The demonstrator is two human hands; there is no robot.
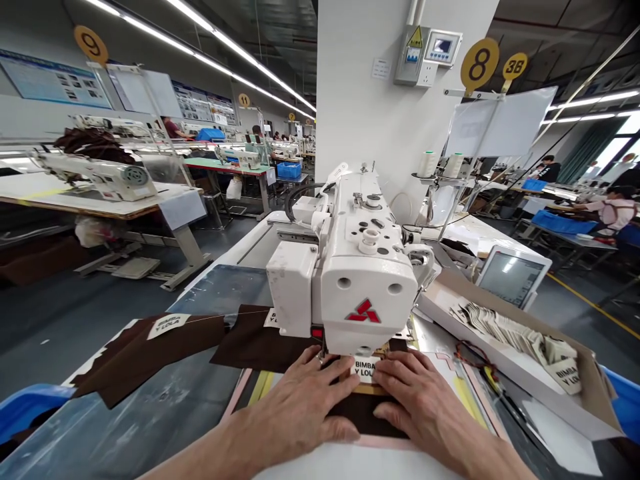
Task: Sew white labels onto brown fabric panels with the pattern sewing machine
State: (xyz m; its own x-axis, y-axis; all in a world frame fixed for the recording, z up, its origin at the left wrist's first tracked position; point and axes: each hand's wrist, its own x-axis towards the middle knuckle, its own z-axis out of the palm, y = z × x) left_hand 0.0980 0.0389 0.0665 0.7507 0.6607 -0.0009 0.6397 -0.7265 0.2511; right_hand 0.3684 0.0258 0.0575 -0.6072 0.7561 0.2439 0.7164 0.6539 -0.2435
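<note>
A white sewing machine (350, 280) with a red emblem stands in front of me. Under its head lies a dark brown fabric piece (363, 412) with a white label (367, 367) reading BIMBA Y LOLA. My left hand (305, 397) lies flat on the fabric left of the label, fingers stretched toward it. On the right side of the label, my right hand (417, 400) presses flat on the fabric, fingers spread. Neither hand grips anything.
More brown pieces with labels (165, 343) trail left across the table. A cardboard box of white labels (520, 347) sits at right, behind it a touch screen (513, 277). Blue bins (27, 407) flank the table. Other workstations and people fill the hall.
</note>
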